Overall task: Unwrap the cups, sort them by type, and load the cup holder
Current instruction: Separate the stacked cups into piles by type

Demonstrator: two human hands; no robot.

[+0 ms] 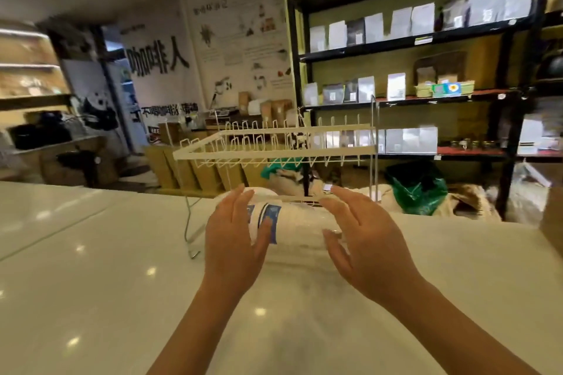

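A plastic-wrapped sleeve of stacked cups (295,222) lies on its side on the white counter (91,283), with a blue and white label near its left end. My left hand (234,237) reaches over the left end, fingers spread, close to or lightly touching the wrap. My right hand (365,240) hovers at the right end, fingers apart. Neither hand has closed around the sleeve. Just behind the sleeve stands the white wire cup holder (274,143), its upper tier lined with pegs that hold nothing. The view is blurred by motion.
The counter ends a short way beyond the wire holder. Past it are brown paper bags (198,170), a green bag (417,186) and tall black shelves (411,39) of packaged goods. A brown box edge (553,216) shows at the far right.
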